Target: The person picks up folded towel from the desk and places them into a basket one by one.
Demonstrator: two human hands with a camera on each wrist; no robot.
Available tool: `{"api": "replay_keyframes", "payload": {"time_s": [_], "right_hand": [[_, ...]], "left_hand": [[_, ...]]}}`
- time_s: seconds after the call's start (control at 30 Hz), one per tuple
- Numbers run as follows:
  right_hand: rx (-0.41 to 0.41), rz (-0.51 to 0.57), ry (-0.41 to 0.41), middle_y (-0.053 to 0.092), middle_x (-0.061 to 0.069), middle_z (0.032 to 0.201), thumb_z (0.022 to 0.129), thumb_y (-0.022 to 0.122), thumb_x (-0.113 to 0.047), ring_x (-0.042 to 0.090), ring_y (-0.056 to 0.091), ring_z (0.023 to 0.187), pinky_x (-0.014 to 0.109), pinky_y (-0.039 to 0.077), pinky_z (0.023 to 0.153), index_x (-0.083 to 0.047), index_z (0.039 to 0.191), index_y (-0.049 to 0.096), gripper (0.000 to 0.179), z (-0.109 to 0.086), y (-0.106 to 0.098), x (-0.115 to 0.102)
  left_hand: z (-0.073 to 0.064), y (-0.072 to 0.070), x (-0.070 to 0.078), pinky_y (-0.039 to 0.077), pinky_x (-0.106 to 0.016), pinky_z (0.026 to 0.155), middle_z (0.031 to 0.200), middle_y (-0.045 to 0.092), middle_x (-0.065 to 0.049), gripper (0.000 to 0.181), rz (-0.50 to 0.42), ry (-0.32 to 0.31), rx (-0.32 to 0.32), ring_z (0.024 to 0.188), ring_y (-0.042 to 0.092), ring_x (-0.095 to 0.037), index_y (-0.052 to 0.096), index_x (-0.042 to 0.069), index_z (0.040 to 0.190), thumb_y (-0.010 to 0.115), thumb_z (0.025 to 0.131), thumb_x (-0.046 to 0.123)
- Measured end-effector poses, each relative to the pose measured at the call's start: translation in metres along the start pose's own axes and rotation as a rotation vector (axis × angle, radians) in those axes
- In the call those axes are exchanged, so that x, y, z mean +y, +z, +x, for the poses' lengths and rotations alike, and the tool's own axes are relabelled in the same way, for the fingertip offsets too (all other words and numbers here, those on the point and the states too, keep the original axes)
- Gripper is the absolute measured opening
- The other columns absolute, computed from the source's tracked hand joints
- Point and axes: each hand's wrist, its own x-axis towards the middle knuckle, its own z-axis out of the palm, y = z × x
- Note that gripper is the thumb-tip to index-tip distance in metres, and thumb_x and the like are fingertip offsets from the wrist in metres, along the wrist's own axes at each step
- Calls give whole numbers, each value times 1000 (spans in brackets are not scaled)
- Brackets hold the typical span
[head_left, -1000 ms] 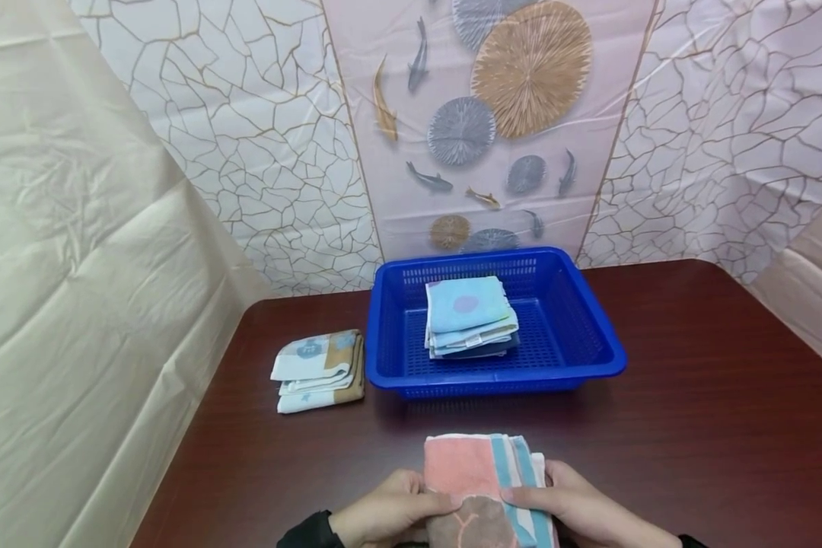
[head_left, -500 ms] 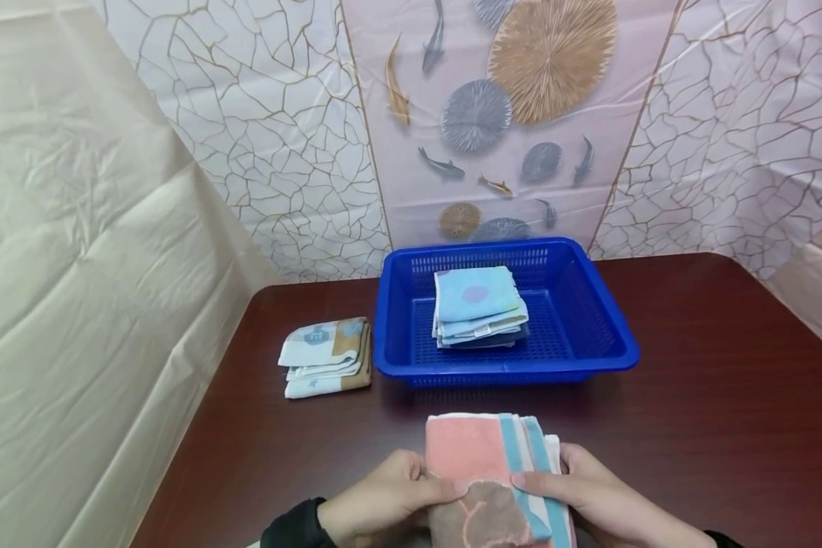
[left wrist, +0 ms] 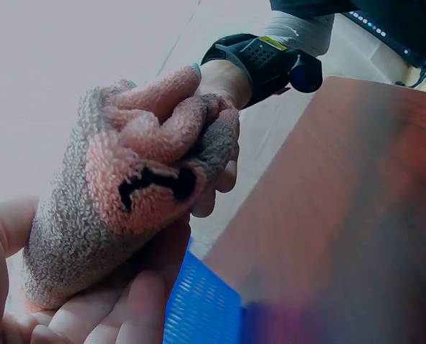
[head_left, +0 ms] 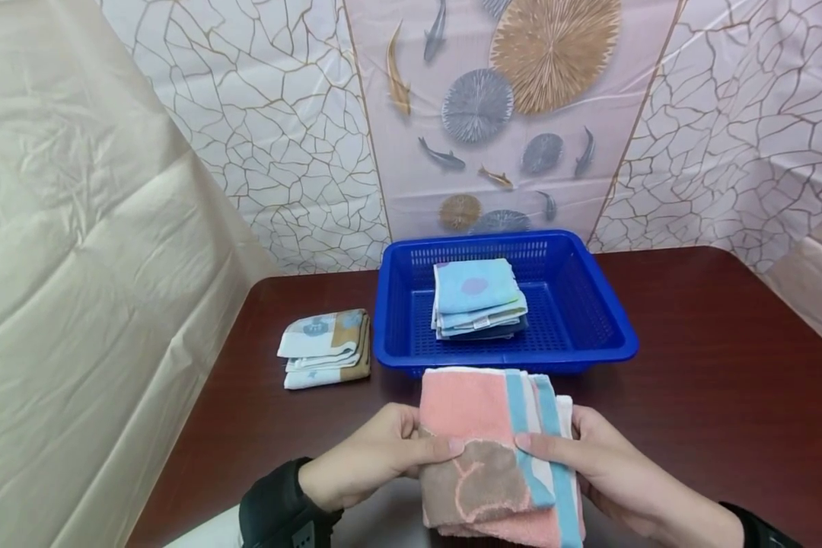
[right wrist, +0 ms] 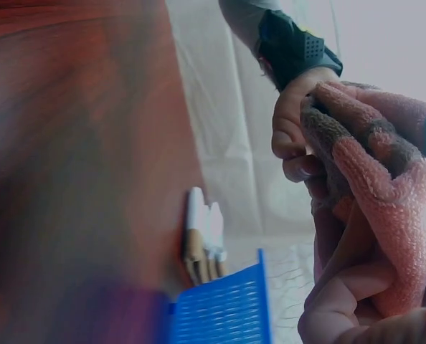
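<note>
Both hands hold a folded towel (head_left: 476, 403), pink and brown with blue and white stripes, in front of the basket in the head view. My left hand (head_left: 383, 453) grips its left edge, thumb on top and fingers behind. On the striped right edge, my right hand (head_left: 599, 457) pinches with the thumb in front and the other fingers beneath. In the left wrist view the towel's underside (left wrist: 138, 172) shows pink and grey folds with a black mark. The right wrist view shows the towel's layered pink end (right wrist: 389, 186) with fingers wrapped below it.
A blue plastic basket (head_left: 582, 350) stands at the table's back, with a stack of folded light-blue towels (head_left: 476, 289) inside. Left of it lies a folded white, brown and blue towel (head_left: 325, 346). The dark red table (head_left: 712, 380) meets a patterned curtain (head_left: 301, 144) behind.
Both hands have carried the folded towel forward and up, close to the basket's front edge. The hold on it looks the same. The head view has shifted slightly.
</note>
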Motion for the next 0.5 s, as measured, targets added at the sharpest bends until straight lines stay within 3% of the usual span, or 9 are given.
{"api": "replay_keyframes", "payload": {"time_s": [0.07,0.27,0.5], "right_hand": [[-21,10,-20,66,10,111,98,43,-12,24,64,99,39,53,81,-3,126,42,29,-2,1,-6],[-40,5,-68,65,12,111,98,40,-10,28,65,99,43,52,80,-4,125,41,27,-6,4,-24],[-1,-44,-115,66,11,109,98,41,-10,28,66,96,44,53,78,-7,123,43,25,-5,5,-42]], "left_hand": [[-1,0,7,48,-21,64,59,59,8,23,21,20,3,67,55,-1,64,0,84,64,87,23],[-4,-2,24,48,-21,64,72,67,5,29,34,85,-25,72,58,-3,62,-4,103,62,88,21],[-2,-3,42,53,-24,70,76,69,2,29,77,140,-22,77,64,-7,62,-6,100,62,88,21]]}}
